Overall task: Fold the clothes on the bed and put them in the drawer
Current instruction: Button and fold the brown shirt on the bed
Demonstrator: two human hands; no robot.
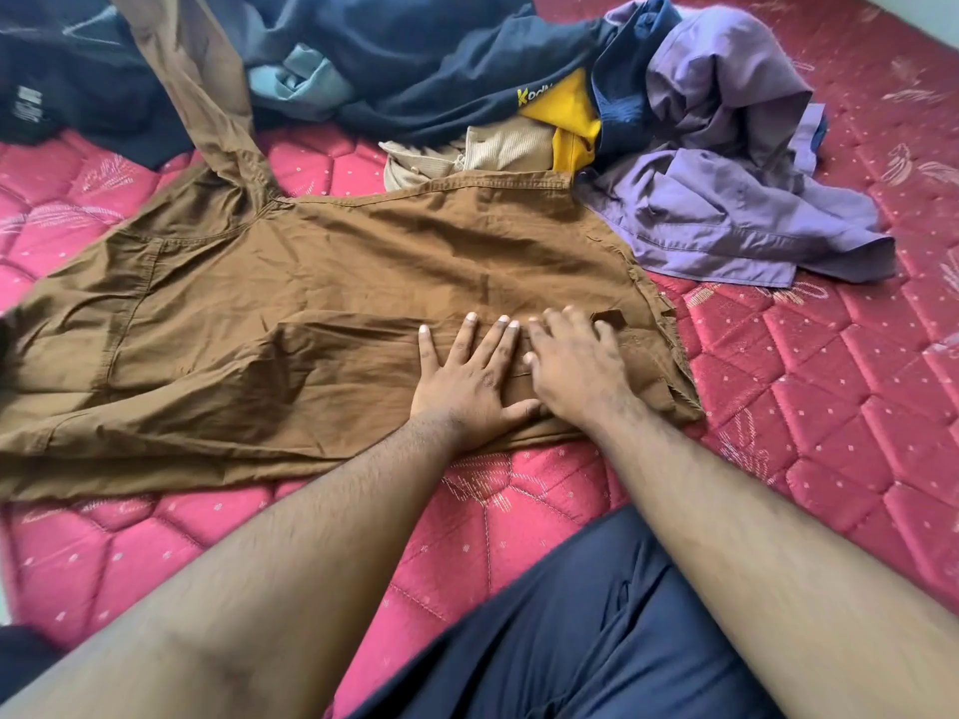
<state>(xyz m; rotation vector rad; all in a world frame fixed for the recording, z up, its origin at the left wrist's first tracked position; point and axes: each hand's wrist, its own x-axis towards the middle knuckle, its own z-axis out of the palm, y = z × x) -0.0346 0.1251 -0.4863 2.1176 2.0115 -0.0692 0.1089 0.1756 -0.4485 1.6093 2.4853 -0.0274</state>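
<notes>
At six o'clock, nearest the camera, a knee in dark navy fabric (571, 630) rests on the bed's red quilted mattress (856, 407), and two bare forearms reach forward from either side of it. Toward the middle, both hands lie flat, side by side, on the near right part of a brown cotton shirt (311, 282). The left hand (469, 386) has its fingers straight and spread, palm down on the cloth; its grip is apart, pressing rather than clutching. The right hand (576, 365), just beside it at three o'clock, also lies palm down with fingers extended and slightly blurred, grip apart, over a folded-in edge of the shirt near a small pocket flap.

The brown shirt spreads across the mattress from nine o'clock to the centre, one sleeve running up toward eleven o'clock. Beyond it, at one o'clock, lies a crumpled lilac shirt (726, 199). At twelve o'clock sits a heap: a beige ribbed garment (493, 150), a yellow piece (568, 116), and dark navy clothing (415, 59) with a yellow printed logo. A black garment (67, 90) lies at ten o'clock.
</notes>
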